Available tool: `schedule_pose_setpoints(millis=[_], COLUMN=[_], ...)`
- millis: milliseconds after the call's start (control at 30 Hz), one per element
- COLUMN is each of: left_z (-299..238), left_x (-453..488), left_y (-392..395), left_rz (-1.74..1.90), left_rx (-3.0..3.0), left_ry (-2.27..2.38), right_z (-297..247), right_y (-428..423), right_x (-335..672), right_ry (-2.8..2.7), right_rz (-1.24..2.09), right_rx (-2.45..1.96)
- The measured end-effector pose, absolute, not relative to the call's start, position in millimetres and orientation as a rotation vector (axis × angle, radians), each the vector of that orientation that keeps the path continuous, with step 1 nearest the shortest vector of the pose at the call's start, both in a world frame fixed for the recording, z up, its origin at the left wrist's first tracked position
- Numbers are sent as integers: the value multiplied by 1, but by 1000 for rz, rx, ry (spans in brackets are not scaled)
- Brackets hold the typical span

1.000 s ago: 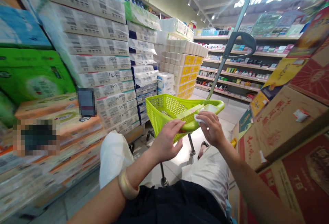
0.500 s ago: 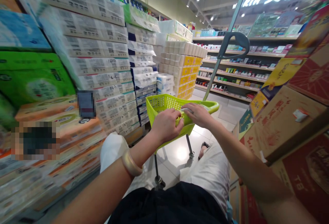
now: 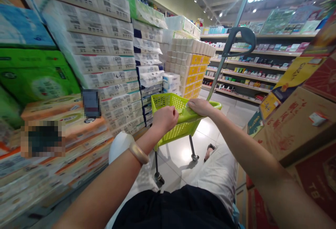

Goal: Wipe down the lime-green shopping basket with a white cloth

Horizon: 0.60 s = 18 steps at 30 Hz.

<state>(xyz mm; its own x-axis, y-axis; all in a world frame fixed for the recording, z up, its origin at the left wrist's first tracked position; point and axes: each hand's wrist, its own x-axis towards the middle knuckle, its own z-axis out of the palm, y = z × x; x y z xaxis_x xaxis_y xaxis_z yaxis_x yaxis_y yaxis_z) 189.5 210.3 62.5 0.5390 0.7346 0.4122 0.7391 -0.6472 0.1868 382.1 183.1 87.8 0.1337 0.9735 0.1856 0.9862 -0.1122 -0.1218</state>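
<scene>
R hand [image 3: 201, 107] had slid L along handle [image 3: 191, 116] of green cart [image 3: 178, 130] vs 1 s ago, nearer L hand [image 3: 165, 118]. L hand was curled round handle's L part; R hand lay over its mid, couldn't tell if closed. Green cart stood ahead, btwn stacked white packs [image 3: 105, 64] at L & cartons [image 3: 283, 127] at R.

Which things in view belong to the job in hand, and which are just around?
Job in hand:
- Cart
- Left hand, curled at its near edge
- Right hand, over the same edge

Just around:
- Paper packs
- Cartons
- Shelves
- Grey handle
</scene>
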Motion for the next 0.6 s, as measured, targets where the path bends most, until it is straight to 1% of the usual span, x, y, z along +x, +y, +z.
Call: schedule_pose_setpoints(millis=[133, 200, 300, 433, 600], left_z=[67, 71, 75, 74, 70], left_x=[185, 182, 178, 173, 166], left_y=[221, 225, 230, 234, 234], left_rz=[-585, -484, -351, -339, -387], left_rx=[-2717, -2745, -2804, -2875, -2911], left_ry=[-1332, -1283, -1215, -1187, -1176], right_z=[85, 84, 79, 72, 73], right_y=[180, 177, 171, 167, 167], right_x=[357, 360, 376, 382, 351], right_ry=[-2120, -2079, -1947, -1852, -2079], right_rz=[-47, -48, -94, -215, -136], right_rx=[-1874, -1869, -1998, -2017, -1715])
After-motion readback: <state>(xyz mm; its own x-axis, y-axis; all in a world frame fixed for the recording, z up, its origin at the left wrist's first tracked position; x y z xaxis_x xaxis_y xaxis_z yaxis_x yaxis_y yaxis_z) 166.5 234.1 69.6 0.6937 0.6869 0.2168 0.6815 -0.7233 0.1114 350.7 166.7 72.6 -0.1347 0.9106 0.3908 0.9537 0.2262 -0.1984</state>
